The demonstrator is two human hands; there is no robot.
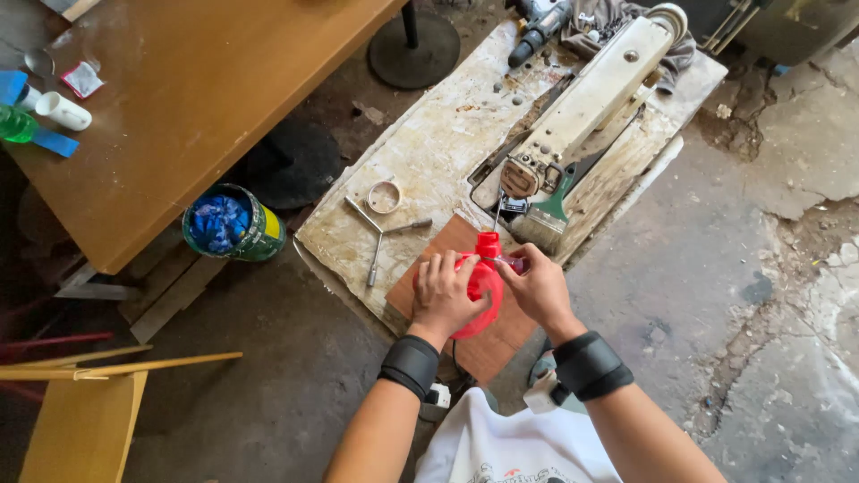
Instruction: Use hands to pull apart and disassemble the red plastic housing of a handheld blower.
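Observation:
My left hand [444,293] is wrapped around a red plastic squeeze bottle [483,279] with a thin metal spout, held over a brown board [447,246] on the worn white worktable [429,152]. My right hand [535,284] pinches the bottle near its neck and spout from the right side. Both wrists wear black bands. The spout points up toward the head of an old white sewing machine [582,103] lying on the table.
A green-handled paintbrush [548,215], a metal T-wrench [380,237] and a small round tin [384,196] lie on the worktable. A power drill [537,27] sits at its far end. A green can [233,224] stands on the floor beside a wooden table [179,98].

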